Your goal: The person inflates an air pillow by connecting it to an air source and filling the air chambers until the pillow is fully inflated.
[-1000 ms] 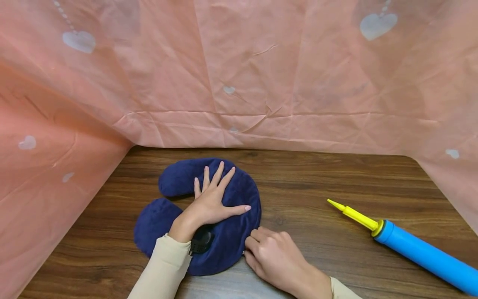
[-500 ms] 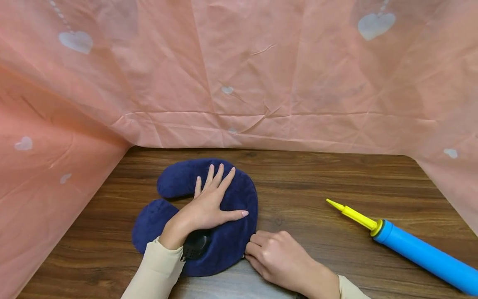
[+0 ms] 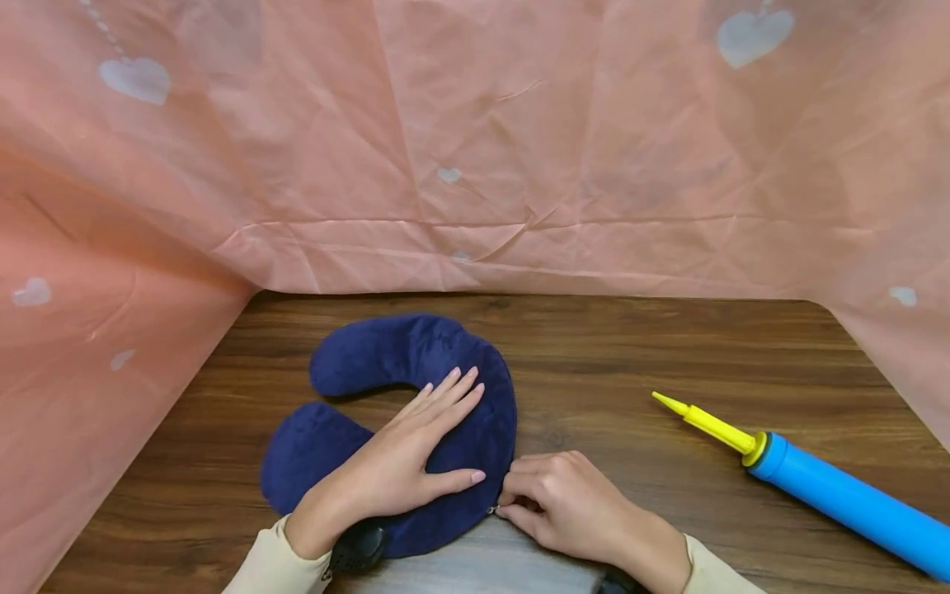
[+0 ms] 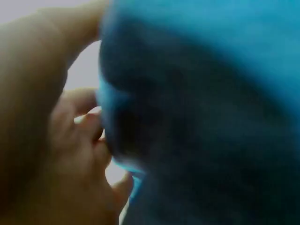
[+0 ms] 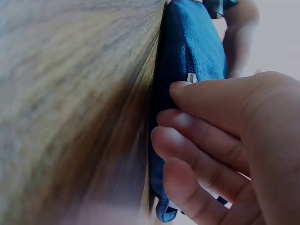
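Note:
A navy plush U-shaped neck pillow (image 3: 475,429) lies on the table, its opening toward the left. My left hand (image 3: 393,466) rests flat on the pillow with fingers straight and thumb spread. At the pillow's right edge, the thumb and index finger of my right hand (image 3: 567,503) pinch the pull of a zipper. In the right wrist view, a metal zipper slider (image 5: 191,78) shows on the seam just beyond my thumb; the pull itself is mostly hidden by my fingers. The left wrist view is blurred, showing the hand beside blue fabric (image 4: 262,28).
A blue hand pump (image 3: 846,499) with a yellow nozzle (image 3: 712,425) lies on the right of the wooden table (image 3: 594,363). Pink cloth (image 3: 490,148) with pale hearts hangs around the back and sides.
My left hand has slid back toward me over the pillow, its fingers drawn closer together. My right hand has shifted slightly rightward, staying at the zipper.

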The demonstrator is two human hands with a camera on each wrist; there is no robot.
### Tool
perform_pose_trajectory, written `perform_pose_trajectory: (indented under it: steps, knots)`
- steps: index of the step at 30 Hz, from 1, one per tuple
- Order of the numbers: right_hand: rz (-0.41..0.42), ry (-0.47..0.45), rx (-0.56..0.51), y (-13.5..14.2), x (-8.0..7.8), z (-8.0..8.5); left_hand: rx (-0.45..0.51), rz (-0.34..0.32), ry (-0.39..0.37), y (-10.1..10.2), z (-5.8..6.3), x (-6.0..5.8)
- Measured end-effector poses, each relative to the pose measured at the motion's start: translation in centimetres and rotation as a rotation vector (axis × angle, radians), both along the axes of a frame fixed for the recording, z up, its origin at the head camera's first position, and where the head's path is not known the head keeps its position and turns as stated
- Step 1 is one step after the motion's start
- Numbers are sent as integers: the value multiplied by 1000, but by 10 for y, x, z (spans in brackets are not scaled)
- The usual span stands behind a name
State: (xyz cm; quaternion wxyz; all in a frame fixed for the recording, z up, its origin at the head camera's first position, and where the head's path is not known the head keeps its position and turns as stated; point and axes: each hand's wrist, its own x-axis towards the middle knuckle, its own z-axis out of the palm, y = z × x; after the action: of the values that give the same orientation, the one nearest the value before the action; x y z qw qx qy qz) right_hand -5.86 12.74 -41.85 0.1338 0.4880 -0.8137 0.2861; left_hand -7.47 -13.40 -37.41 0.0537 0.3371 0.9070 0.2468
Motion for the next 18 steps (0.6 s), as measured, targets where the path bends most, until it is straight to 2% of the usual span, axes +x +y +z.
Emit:
perform_pose_trajectory:
  steps: [6, 12, 18]
  knots:
    - [20, -15, -14, 1, -1, 0, -38, -14, -65, -3, -11, -2]
    - [42, -51, -15, 4, -2, 3, -12, 14, -130, -1, -15, -5]
    - [32, -28, -6, 6, -5, 2, -24, 32, -168, 1, -17, -4]
